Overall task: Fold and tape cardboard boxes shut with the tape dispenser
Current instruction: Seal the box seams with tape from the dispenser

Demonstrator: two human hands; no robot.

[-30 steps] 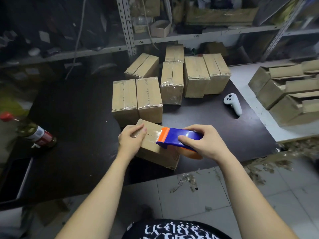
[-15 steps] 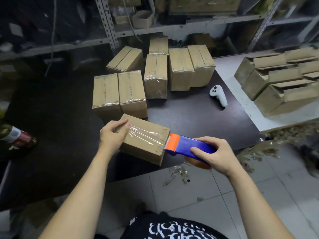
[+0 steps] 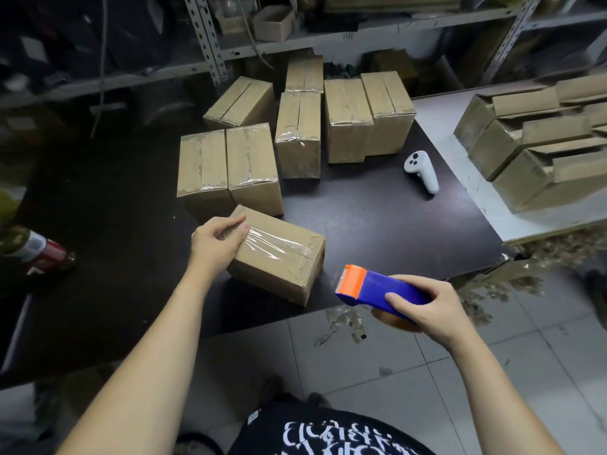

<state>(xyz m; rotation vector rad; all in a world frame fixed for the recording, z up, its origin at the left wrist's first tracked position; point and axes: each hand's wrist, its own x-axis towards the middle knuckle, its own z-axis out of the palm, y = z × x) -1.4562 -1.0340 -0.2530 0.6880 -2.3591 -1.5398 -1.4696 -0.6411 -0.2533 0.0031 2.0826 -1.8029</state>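
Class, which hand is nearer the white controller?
Right. The right hand, holding the tape dispenser, is in front of the controller; the left hand grips a box further left.

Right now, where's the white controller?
In the head view, the white controller lies on the dark table, right of centre, between the taped boxes and the open boxes further right.

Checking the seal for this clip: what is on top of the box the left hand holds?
A strip of clear tape runs along the top of the box and folds over its right end. The left hand grips the left end, hiding the tape's start there.
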